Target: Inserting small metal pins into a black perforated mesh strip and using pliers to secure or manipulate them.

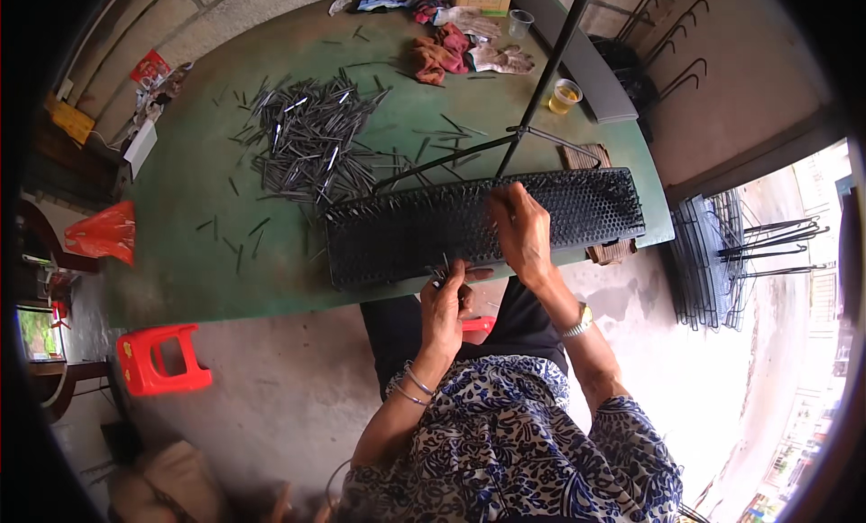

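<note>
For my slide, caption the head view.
Right hand over a black panel, left hand by its near edge, dark strips heaped on a green table.

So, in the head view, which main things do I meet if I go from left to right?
Red plastic stool → pile of dark strips → left hand → right hand → cup of yellow liquid → wire frames.

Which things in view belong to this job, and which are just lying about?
Apparently part of the job:
black perforated panel under the right hand
heap of thin dark strips

Probably just lying about:
stained work gloves
plastic cup of yellow liquid
red plastic stool
</note>
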A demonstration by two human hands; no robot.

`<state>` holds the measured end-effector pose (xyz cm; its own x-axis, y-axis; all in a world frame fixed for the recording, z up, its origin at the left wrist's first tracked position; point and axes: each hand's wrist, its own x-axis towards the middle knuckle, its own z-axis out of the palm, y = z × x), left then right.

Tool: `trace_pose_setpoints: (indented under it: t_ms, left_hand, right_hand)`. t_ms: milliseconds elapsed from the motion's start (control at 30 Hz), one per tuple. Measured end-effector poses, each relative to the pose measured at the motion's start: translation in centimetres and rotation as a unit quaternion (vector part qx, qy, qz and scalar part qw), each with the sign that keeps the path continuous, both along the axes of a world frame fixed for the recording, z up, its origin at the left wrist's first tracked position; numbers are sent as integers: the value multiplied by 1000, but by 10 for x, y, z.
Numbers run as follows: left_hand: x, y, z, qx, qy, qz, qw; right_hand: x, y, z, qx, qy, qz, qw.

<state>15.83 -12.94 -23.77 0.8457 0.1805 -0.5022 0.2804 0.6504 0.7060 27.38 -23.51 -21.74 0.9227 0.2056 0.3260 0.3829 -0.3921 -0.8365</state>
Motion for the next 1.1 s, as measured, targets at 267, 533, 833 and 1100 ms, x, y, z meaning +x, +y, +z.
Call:
trace_pose_setpoints:
  t_ms: [267,533,833,1100]
  left_hand:
    - [-3,-10,2,-97,16,-31,995]
    - [-4,-6,2,-85,21,-37,996]
    - [3,-3,3,-91,14,-15,996]
    - [11,-14,-9,-83,-8,-21,996]
  right_hand:
    - [25,20,-35,-72,-125,5,989]
    - [39,28,-38,-163,-143,40,975]
    - [4,-2,3,-102,-74,40,991]
    - [-6,-23,9,-35,130,140,981]
